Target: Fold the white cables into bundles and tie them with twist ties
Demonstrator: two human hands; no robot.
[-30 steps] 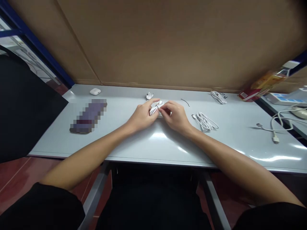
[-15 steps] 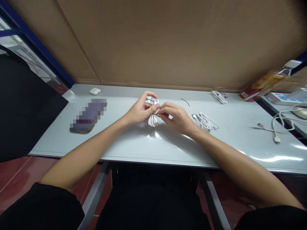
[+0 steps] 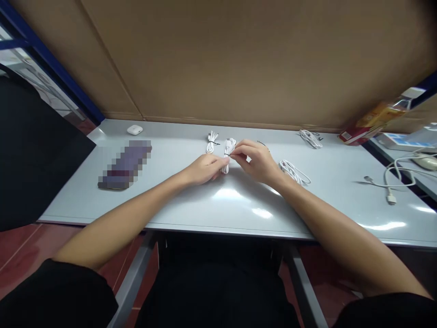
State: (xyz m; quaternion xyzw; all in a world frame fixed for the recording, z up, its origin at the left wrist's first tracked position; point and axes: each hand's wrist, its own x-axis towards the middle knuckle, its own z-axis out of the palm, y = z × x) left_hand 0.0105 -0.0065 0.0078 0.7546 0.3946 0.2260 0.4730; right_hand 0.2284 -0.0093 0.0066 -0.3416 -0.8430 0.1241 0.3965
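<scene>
My left hand (image 3: 205,168) is closed around the lower side of a bundled white cable (image 3: 229,146), which is held above the table. My right hand (image 3: 254,157) pinches the black twist tie (image 3: 228,154) at the bundle's middle. Behind my left hand, a second white cable bundle (image 3: 211,142) lies on the table with a dark tie around it. To the right of my right hand is a loosely coiled white cable (image 3: 292,170), partly covered by my wrist. Another dark twist tie (image 3: 262,145) lies behind my right hand, mostly hidden.
On the grey table (image 3: 191,214) lie a pixelated phone-like object (image 3: 126,166) and a white earbud case (image 3: 134,130) at left. Another white coiled cable (image 3: 310,138) rests at back right, near a tilted bottle (image 3: 378,116). Loose white cables (image 3: 391,184) hang over the right side.
My left hand has turned and lowered. The held bundle has shifted right and turned with it. The second bundle behind it now shows plainly.
</scene>
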